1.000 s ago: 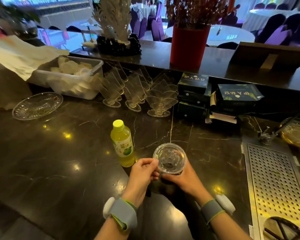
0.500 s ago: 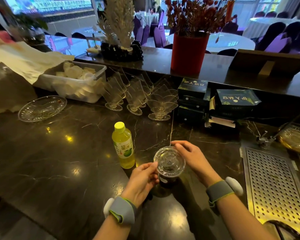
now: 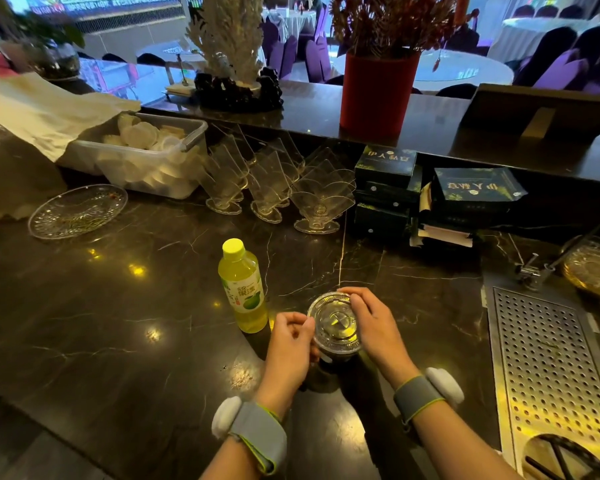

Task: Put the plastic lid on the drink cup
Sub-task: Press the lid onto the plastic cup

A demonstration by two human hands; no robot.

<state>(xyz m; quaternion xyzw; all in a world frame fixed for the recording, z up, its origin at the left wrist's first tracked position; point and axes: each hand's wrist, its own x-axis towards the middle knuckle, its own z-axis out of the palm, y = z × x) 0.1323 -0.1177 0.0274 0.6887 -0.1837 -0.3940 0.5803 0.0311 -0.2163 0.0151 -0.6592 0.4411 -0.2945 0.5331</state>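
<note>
We see the plastic lid (image 3: 335,322) lying on top of the drink cup (image 3: 336,359), which stands on the dark marble counter (image 3: 84,323) just right of a yellow-green bottle (image 3: 243,287). Little of the cup shows: only a dark strip below the lid's rim, the rest hidden by the lid and both hands. We cannot tell whether the lid is snapped down all round. The left hand (image 3: 289,344) has its fingers (image 3: 297,322) curled together against the lid's left edge. The right hand (image 3: 373,329) arches over the right and far rim, its fingers (image 3: 349,293) spread along the edge and pressed on it; its thumb is hidden. Grey wristbands (image 3: 258,436) sit on both forearms, which the frame's lower edge cuts off.
</note>
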